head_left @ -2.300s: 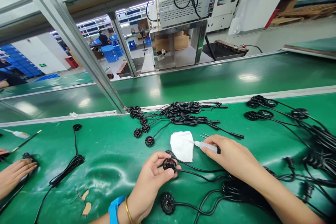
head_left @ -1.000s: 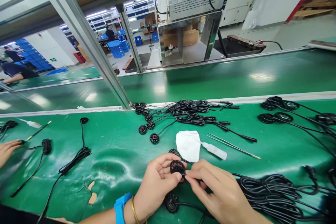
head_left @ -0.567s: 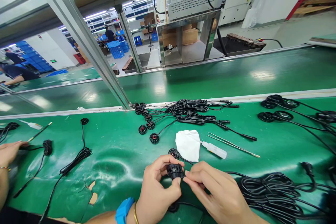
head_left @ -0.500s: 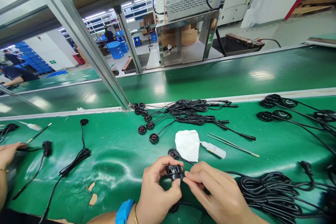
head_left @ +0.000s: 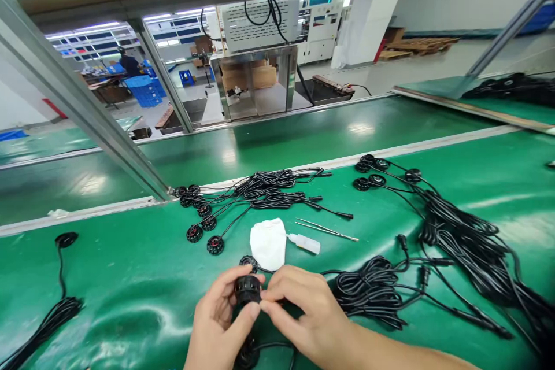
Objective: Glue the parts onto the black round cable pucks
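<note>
My left hand (head_left: 223, 315) is closed around a black round ribbed part (head_left: 247, 288), thumb at its lower edge and forefinger over its top. The fingertips of my right hand (head_left: 303, 306) are pinched together against the part's right side; what lies between them is hidden. Just behind the hands, another round cabled piece (head_left: 248, 262) lies beside a white cloth (head_left: 267, 243). One more black round piece (head_left: 247, 354) shows partly below my left hand. To the right of the cloth are a small dropper bottle (head_left: 306, 243) and metal tweezers (head_left: 327, 229).
Bundled cables with round ends (head_left: 269, 191) lie along the back of the green bench (head_left: 143, 277). A coiled black cable (head_left: 368, 292) is right of my hands, with a larger cable pile (head_left: 468, 237) beyond. Another cable (head_left: 56, 321) lies left. A metal post (head_left: 99, 115) rises at the back left.
The view has swung to the right, bringing more of the right-hand cables into sight. The neighbour's hand at the left has gone out of view. Both my hands stay on the round part, which is tilted differently.
</note>
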`<state>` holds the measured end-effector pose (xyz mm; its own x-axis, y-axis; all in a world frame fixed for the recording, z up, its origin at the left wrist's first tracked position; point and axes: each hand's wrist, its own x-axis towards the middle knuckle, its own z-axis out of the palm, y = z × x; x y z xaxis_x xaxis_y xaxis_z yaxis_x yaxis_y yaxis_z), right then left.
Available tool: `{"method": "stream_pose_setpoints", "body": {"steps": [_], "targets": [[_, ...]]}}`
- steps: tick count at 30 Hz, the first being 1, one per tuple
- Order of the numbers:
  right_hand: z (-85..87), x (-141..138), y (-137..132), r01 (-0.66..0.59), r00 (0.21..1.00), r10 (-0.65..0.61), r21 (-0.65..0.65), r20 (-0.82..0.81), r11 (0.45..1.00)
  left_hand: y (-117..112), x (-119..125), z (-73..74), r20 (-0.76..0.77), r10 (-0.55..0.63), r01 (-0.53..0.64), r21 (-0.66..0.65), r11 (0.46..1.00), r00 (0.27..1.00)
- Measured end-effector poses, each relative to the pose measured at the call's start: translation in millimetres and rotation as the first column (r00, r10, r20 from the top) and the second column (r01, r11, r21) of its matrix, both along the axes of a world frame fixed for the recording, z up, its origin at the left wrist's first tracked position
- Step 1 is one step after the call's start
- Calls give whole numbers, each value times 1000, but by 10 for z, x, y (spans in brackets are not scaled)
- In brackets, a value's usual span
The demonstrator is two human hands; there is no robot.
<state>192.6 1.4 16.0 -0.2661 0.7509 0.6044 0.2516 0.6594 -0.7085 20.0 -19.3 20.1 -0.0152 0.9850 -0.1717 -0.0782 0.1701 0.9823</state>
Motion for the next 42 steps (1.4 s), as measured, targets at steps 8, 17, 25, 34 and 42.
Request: {"method": "stream_pose_setpoints", "body": {"steps": [8, 17, 25, 34, 42], "targets": [[-10, 840, 521, 556, 539, -440, 89, 719, 826, 139, -77, -19, -34, -153, 148, -112, 983, 988], [-61, 1014, 617, 601, 584, -462, 27, 668, 799, 158, -38, -76, -151, -187, 159, -182, 970, 971], [116, 312, 154, 35, 999, -36, -55, -20, 998, 154, 2, -51, -195, -203, 148, -264, 953, 960], [-44, 214, 111, -107, 993, 99, 161, 59, 981, 142, 16, -63, -182, -227, 178, -249, 952, 957], [-7, 186, 73, -77, 997, 72, 128, 37, 989, 140, 40, -74, -225, -249, 195, -235, 952, 942]]}}
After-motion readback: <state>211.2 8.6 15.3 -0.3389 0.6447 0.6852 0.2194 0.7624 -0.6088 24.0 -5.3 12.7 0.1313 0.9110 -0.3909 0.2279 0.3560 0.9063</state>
